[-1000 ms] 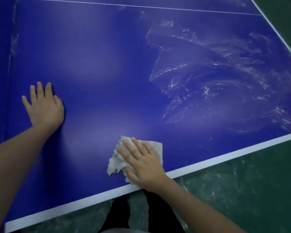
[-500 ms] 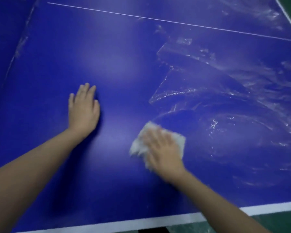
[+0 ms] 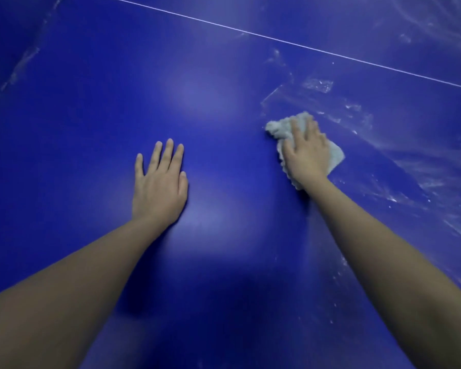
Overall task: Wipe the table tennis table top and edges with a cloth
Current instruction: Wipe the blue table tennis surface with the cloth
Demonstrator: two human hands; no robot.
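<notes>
Both my grips lie on the blue tabletop, on the near side of its thin white line; the left grip rests flat with straight, slightly spread fingers and holds nothing. The right grip presses the pale crumpled cloth onto the surface with fingers laid straight over it, nearer the line than the left. Wet smears spread between the cloth and that line.

The left hand lies flat on the blue table, fingers straight and slightly spread; the right hand presses a crumpled pale cloth against the top, fingers extended over it; wet streaks shine to the right; a thin white line crosses beyond.
</notes>
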